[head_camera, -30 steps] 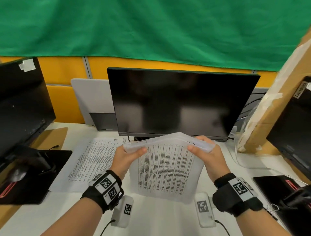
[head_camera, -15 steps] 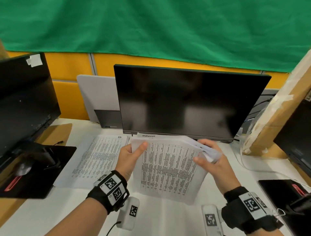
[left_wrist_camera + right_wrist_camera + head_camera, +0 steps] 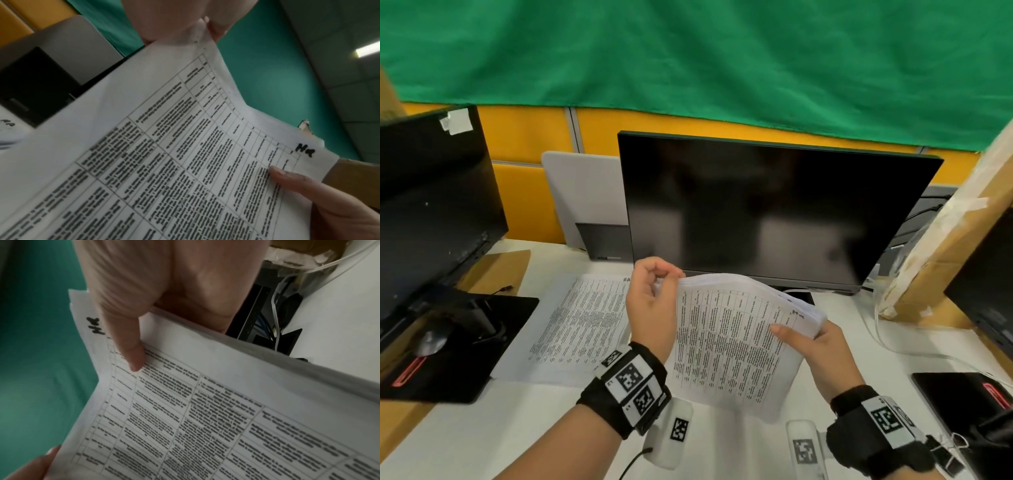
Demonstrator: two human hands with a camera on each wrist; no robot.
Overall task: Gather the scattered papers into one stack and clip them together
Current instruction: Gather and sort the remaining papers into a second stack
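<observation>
Your left hand [image 3: 650, 308] pinches the top corner of the stack of papers [image 3: 736, 346]. Your right hand [image 3: 822, 353] grips its right edge, above the desk [image 3: 482, 428].

left hand [image 3: 650, 301]: thumb-on-top hold → corner pinch | paper stack [image 3: 732, 342]: now tilted, right side lower

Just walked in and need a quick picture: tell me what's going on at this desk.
A person holds a stack of printed papers in front of the monitor. The right hand grips its right corner, and the left hand pinches the top left corner. Another sheet lies on the desk to the left, not gathered. No clip is on the stack yet.
</observation>
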